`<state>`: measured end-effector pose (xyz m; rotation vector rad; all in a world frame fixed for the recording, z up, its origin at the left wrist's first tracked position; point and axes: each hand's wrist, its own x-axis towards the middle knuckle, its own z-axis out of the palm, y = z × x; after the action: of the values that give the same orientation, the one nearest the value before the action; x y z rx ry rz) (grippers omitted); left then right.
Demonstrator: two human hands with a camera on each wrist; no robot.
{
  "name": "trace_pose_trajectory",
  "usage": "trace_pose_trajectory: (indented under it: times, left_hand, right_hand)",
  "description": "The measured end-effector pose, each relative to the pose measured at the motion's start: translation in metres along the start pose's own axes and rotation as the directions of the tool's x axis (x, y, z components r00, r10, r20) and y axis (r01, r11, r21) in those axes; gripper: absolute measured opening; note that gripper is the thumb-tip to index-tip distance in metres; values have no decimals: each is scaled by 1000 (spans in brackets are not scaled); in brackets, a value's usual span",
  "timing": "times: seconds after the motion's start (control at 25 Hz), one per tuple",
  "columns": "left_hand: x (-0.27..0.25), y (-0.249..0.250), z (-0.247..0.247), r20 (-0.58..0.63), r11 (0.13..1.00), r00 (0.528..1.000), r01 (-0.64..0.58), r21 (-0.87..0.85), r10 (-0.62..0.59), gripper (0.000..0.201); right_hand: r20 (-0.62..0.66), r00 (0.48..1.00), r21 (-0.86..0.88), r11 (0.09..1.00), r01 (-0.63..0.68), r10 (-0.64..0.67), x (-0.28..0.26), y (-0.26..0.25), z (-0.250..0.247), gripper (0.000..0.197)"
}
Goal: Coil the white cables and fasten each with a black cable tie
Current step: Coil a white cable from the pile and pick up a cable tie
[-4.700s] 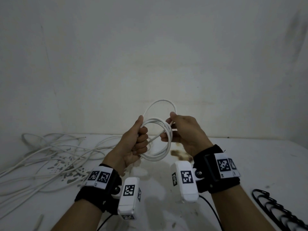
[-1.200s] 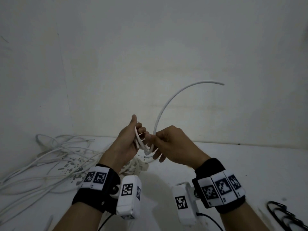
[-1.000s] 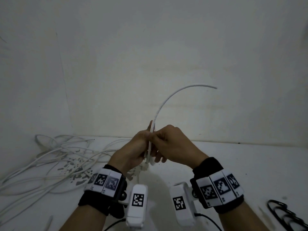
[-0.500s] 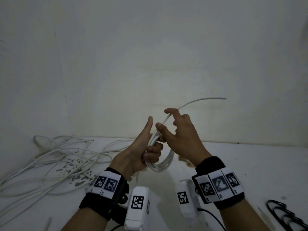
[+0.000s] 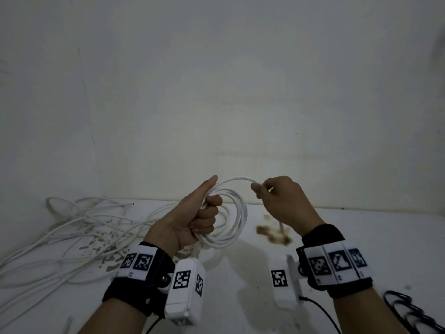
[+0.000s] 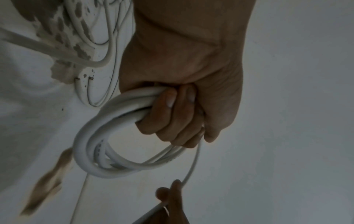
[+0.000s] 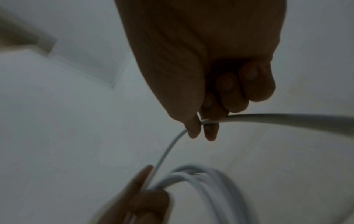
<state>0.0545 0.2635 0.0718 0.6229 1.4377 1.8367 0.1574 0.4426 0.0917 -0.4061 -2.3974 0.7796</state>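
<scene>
the left hand (image 5: 192, 220) grips the coiled cable (image 5: 237, 214) in a fist above the surface (image 5: 361, 237); the right hand (image 5: 281, 201) pinches its loose tail. best to lay that tail flush onto the loops, keeping the fist tight so nothing springs open before tying.

Dim, even lighting in all views; wrist views dark and soft; blur strongest below the fingers (image 7: 210, 131); edges bowed.

Coil (image 5: 237, 214) up between both hands above the table (image 5: 361, 237); loose cables (image 5: 72, 227) lie far left, cable ties (image 5: 409, 312) near right.
</scene>
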Motion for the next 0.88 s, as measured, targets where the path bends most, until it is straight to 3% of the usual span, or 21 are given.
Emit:
trace_pose_trajectory:
  times: [0.04, 0.12, 0.2, 0.28, 0.36, 0.44, 0.52, 0.64, 0.72, 0.76, 0.8, 0.88]
  left_hand:
    - [1, 0, -1, -12, 1000, 1000, 5, -15, -5, 55]
    - [3, -1, -4, -31, 999, 999, 16, -47, -18, 59]
    - [4, -2, -8, -31, 994, 999, 16, -112, -19, 60]
    - [4, -3, -10, -6, 981, 1000, 10, -193, -11, 59]
    - [3, -3, -10, 24, 968, 1000, 9, -251, -3, 58]
    - [1, -3, -9, 43, 962, 999, 1, -274, 11, 57]
    - [-2, 0, -8, 55, 961, 998, -21, -276, 38, 55]
    - [-5, 6, -1, 98, 960, 992, -47, -276, 77, 52]
    - [-7, 9, 2, 134, 951, 987, -44, -305, 88, 50]
    - [-7, 9, 3, 153, 948, 984, -41, -315, 93, 49]
    - [-7, 8, 2, 175, 945, 980, -36, -324, 97, 49]
    - [-8, 6, 0, 230, 939, 967, -28, -343, 113, 48]
  right_hand:
    - [45, 999, 198, 980, -26, 18, -2, -5, 0, 40]
    - [191, 981, 549, 828, -114, 8, -6, -18, -4, 34]
    - [336, 935, 675, 721, -158, -110, -12, -28, -6, 26]
    - [345, 913, 664, 744, -73, -217, -16, -33, -2, 20]
    - [201, 943, 540, 834, 117, -263, -16, -33, 7, 15]
    - [20, 941, 320, 894, 314, -338, -12, -28, 17, 11]
    - [-52, 923, 223, 896, 384, -382, -8, -20, 25, 6]
    - [-164, 908, 260, 872, 416, -384, -9, -13, 35, 15]
    - [-238, 928, 287, 892, 350, -288, -10, -12, 40, 35]
    - [-206, 961, 368, 896, 250, -184, -10, -14, 40, 47]
    - [-101, 991, 460, 880, 120, -83, -11, -16, 39, 54]
    - [156, 987, 646, 760, -75, -35, -10, -17, 35, 47]
